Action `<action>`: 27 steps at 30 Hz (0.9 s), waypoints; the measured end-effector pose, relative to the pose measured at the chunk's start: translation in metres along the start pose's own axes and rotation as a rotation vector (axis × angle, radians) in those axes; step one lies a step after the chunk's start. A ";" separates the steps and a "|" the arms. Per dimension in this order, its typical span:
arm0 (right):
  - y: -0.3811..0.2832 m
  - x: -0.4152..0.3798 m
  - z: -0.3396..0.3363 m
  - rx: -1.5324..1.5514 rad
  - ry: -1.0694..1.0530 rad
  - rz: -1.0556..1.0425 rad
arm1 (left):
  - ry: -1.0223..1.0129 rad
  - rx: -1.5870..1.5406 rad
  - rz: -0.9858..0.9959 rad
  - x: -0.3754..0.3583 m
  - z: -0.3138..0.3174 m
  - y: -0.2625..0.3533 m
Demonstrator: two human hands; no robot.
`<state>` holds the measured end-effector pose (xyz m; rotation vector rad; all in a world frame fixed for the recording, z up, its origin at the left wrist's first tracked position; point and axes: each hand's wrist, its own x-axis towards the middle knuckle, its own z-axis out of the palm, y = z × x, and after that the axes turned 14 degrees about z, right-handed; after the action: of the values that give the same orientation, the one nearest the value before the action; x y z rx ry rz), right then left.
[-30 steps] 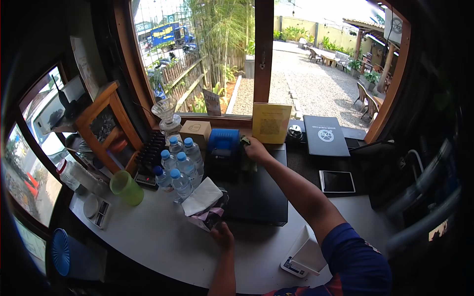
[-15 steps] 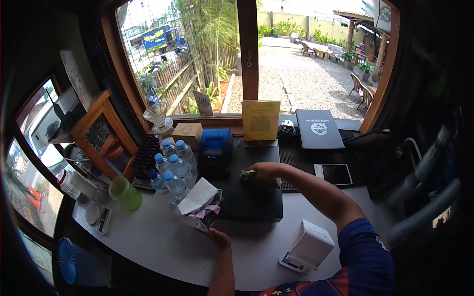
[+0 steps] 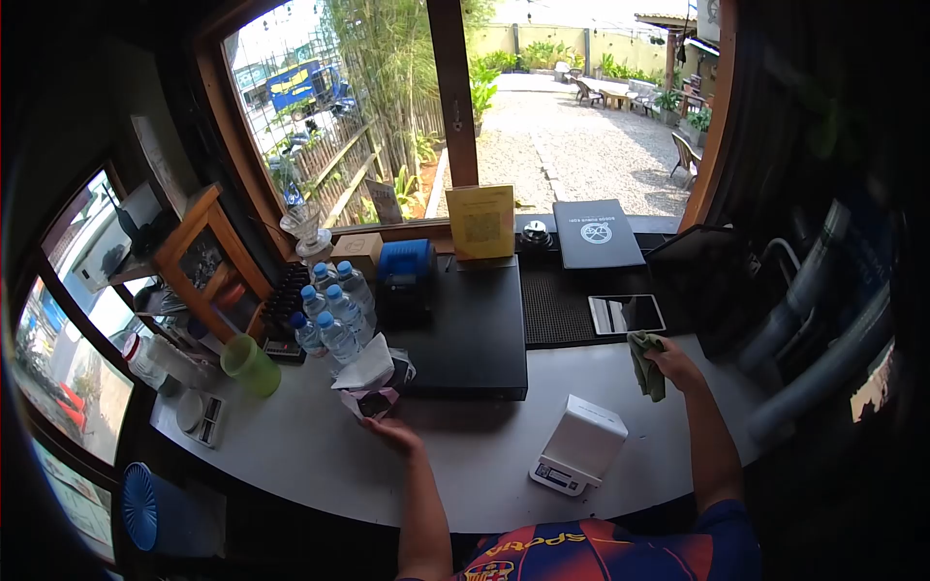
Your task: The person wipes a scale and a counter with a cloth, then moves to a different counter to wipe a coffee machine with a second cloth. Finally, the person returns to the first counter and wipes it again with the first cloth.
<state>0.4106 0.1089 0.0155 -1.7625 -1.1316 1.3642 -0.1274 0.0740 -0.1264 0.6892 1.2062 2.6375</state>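
Note:
My right hand [image 3: 678, 368] is closed around a bunched green cloth [image 3: 647, 368], which hangs over the white counter just below a white tablet [image 3: 627, 315]. On the other side, my left hand [image 3: 395, 434] has its fingers at the lower edge of a crumpled pink and clear packet with white tissue [image 3: 368, 366] on top. Its fingertips are partly hidden by the packet, and they seem to grip it. Several water bottles [image 3: 337, 334] with blue caps stand right behind the packet. Beside them lies a wide black box [image 3: 465, 329] with a flat top.
A white scale [image 3: 567, 474] with a white box-shaped part stands between my arms. Further back are a yellow sign [image 3: 481, 223], a bell [image 3: 535, 232], a dark menu [image 3: 598, 234] and a blue-topped device [image 3: 404, 259]. A green cup [image 3: 250, 366] is on the left.
My right hand has moved right with the cloth, from the black box's top to above the counter near the tablet. My left hand has come closer under the packet. The view has shifted.

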 end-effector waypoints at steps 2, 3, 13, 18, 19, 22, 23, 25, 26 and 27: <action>0.057 -0.026 -0.023 0.103 0.172 0.093 | -0.131 -0.096 -0.061 0.007 0.002 0.015; 0.085 -0.038 -0.029 0.143 0.256 0.122 | -0.198 -0.144 -0.093 0.008 0.006 0.026; 0.205 -0.038 0.027 0.012 0.954 -0.108 | -0.374 0.132 -0.441 0.001 0.023 0.021; 0.156 -0.075 0.054 -0.260 0.972 0.030 | -0.628 0.247 -0.480 -0.033 0.019 0.052; 0.157 -0.074 0.053 -0.235 0.972 0.022 | -0.736 0.316 -0.423 -0.046 0.017 0.064; 0.167 -0.066 0.047 -0.205 0.936 -0.026 | -1.022 0.162 -0.344 -0.101 0.015 0.098; 0.169 -0.065 0.046 -0.190 0.915 -0.036 | -1.101 0.150 -0.305 -0.120 0.017 0.110; 0.172 -0.067 0.045 -0.052 0.858 -0.103 | -1.132 0.050 -0.417 -0.153 0.028 0.141; 0.184 -0.056 0.044 0.100 0.837 -0.180 | -1.147 0.035 -0.450 -0.166 0.036 0.154; 0.191 -0.049 0.040 0.253 0.814 -0.262 | -1.111 -0.010 -0.524 -0.177 0.042 0.163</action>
<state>0.4144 -0.0183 -0.1398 -1.6560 -0.6600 0.5010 0.0557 -0.0632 -0.0410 1.3303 0.8255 1.4131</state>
